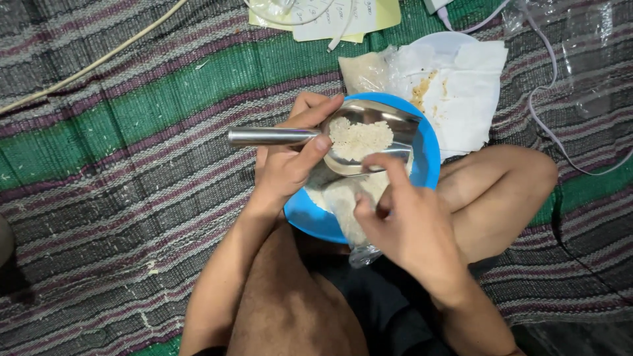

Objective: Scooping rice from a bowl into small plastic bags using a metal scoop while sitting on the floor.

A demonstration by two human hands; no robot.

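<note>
Head view: left hand (285, 165) is gripping a shiny steel scoop (359, 137) of white rice (360, 138) over a round blue plastic bowl (425, 158); right hand (402, 217) is pinching a clear plastic bag (349, 211), which likely needs holding open next.

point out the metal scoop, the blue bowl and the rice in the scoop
metal scoop (270, 136), head view, on its round handle
blue bowl (430, 155), head view, on its right rim
rice (359, 138), head view, middle of the heap in the scoop

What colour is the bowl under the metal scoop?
Bright blue bowl, beneath the metal scoop; seen from the head view.
</note>
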